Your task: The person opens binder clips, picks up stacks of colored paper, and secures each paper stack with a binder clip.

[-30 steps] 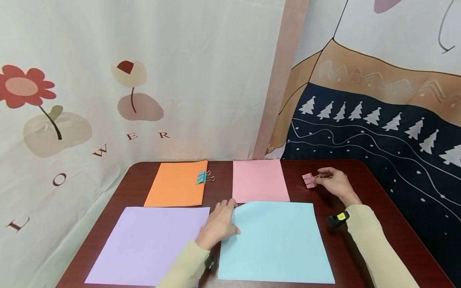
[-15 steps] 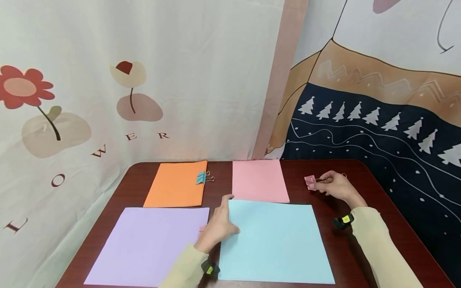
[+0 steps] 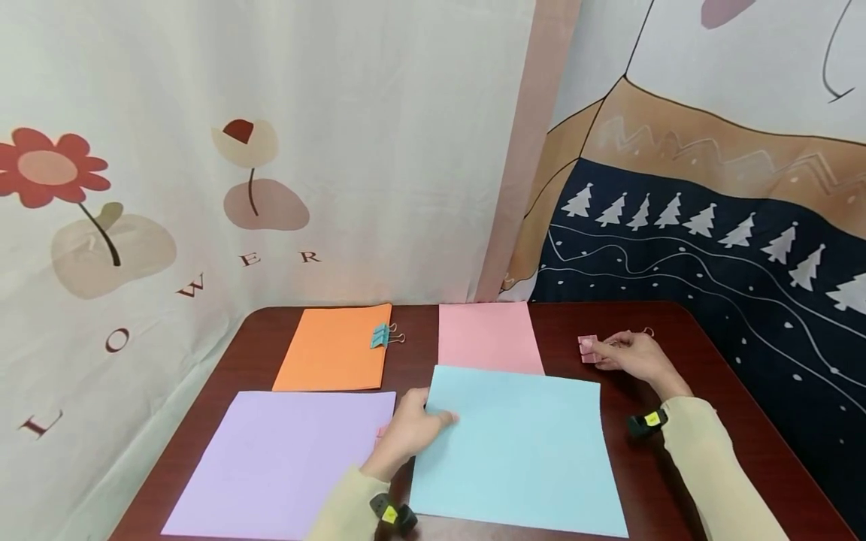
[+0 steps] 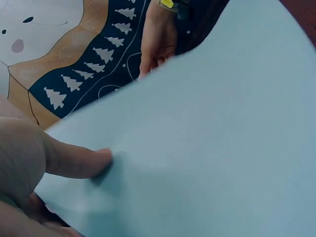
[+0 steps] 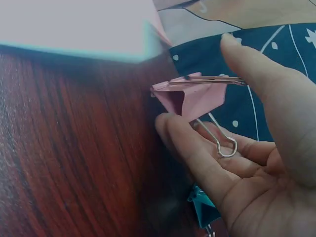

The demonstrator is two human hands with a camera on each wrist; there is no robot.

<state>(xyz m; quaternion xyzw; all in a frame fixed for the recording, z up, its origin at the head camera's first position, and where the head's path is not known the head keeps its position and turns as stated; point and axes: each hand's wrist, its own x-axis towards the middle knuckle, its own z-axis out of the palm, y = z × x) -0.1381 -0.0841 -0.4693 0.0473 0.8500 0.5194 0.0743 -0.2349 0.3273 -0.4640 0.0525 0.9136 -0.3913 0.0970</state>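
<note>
My left hand (image 3: 408, 428) grips the left edge of a light blue paper sheet (image 3: 521, 451), thumb on top, fingers hidden beneath. The sheet's far edge is raised and overlaps the pink paper (image 3: 483, 338). In the left wrist view the thumb presses the blue sheet (image 4: 207, 128). To the right, my right hand (image 3: 639, 357) holds a pink binder clip (image 3: 588, 349) just above the table. In the right wrist view that pink binder clip (image 5: 202, 98) rests between thumb and fingers, wire handles showing. A teal binder clip (image 5: 205, 210) shows below the palm, partly hidden.
Purple paper (image 3: 284, 466) lies at the left, with a bit of pink clip (image 3: 381, 431) at its right edge. Behind it is orange paper (image 3: 331, 349) with a teal binder clip (image 3: 381, 336). Printed curtains (image 3: 379, 150) stand behind the dark red table (image 3: 226, 353).
My left hand has lifted the blue sheet's left and far edge, which now covers more of the pink paper. The right hand has shifted slightly right and nearer with the pink binder clip.
</note>
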